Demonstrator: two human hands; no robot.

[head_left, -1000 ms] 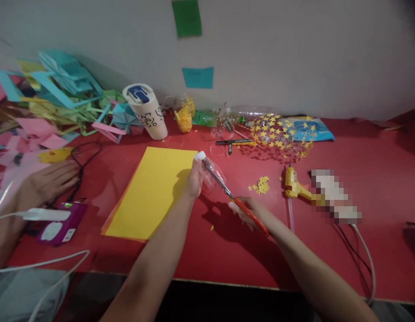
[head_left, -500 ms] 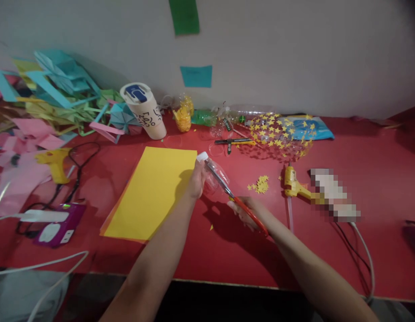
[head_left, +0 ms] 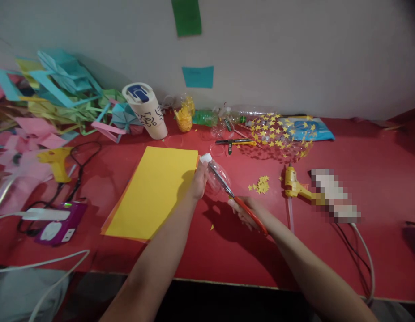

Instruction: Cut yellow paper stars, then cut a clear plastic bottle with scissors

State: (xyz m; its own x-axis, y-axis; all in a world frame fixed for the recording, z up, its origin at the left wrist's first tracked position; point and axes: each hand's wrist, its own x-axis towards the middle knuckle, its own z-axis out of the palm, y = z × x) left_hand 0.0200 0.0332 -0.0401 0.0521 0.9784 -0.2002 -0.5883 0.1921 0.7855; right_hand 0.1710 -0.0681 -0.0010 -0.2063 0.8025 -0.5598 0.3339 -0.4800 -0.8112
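My left hand (head_left: 199, 181) is closed on the neck of a clear plastic bottle piece (head_left: 220, 172) with a white cap (head_left: 205, 158). Red-handled scissors (head_left: 249, 212) are in my right hand (head_left: 244, 212), their blades lying along the clear plastic up to near the cap. A stack of yellow paper (head_left: 153, 192) lies left of my left hand, with orange sheets showing at its edge. To the right of the bottle piece is a small pile of yellow stars (head_left: 262, 184).
A yellow glue gun (head_left: 291, 181) lies to the right, another (head_left: 57, 163) to the left beside a purple power box (head_left: 64, 223). Along the wall stand a white tumbler (head_left: 148, 116), a star-covered clear bottle (head_left: 281, 134) and folded paper shapes (head_left: 66, 76).
The view has shifted slightly. My left hand and the capped bottle piece sit a little further right; both hands keep their holds.
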